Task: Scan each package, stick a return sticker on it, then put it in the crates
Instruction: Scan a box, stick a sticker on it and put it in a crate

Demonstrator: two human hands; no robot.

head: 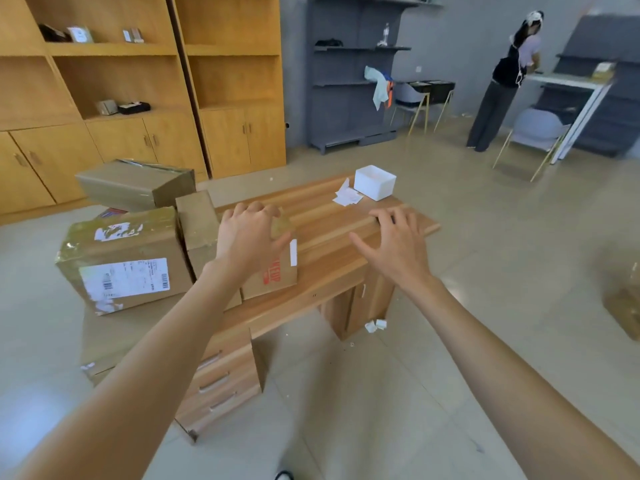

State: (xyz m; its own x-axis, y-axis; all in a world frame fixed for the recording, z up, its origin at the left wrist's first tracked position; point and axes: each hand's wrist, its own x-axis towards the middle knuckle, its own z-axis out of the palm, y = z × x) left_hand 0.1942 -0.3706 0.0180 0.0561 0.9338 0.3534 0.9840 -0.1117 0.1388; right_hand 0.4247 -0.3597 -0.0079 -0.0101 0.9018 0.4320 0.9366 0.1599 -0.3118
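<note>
My left hand (247,233) grips the top of a small cardboard package (273,275) with red print, which stands on the wooden desk (332,237). My right hand (394,237) hovers over the desk's right part with fingers spread and relaxed; a small dark object (386,219) shows under its fingertips, too hidden to identify. A white box (374,181) and loose white stickers (347,196) lie at the desk's far end. Other cardboard packages crowd the desk's left side: a large labelled one (124,261), a narrow one (199,223) and one behind (136,183).
Wooden cabinets (138,98) line the left wall and grey shelving (353,81) stands at the back. A person (502,88) stands at a white table far right. A cardboard box (627,306) sits on the floor at right. Paper scraps (375,324) lie by the desk.
</note>
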